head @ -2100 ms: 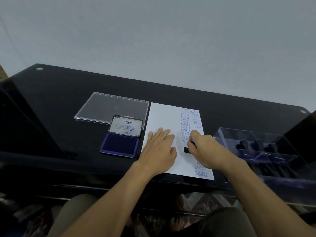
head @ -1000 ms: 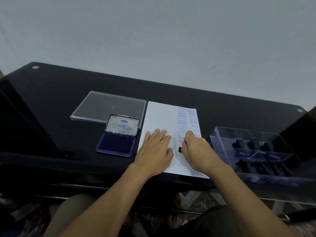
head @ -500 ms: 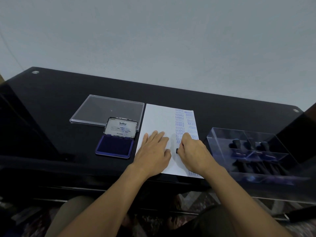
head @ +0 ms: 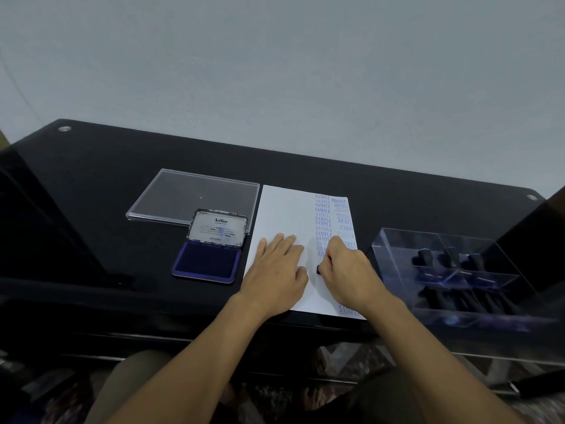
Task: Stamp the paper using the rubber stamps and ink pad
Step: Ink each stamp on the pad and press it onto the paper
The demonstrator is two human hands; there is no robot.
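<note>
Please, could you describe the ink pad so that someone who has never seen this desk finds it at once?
On the black glass table, look just left of the white paper. The ink pad lies there open, in front of a flat clear plastic lid. Alone among its neighbours it shows a dark blue inked bed, and its raised cover reads Artline.

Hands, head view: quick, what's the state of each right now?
Left hand: open, fingers flat on the paper.
Right hand: closed, grip curled round a black stamp set down on the paper.
</note>
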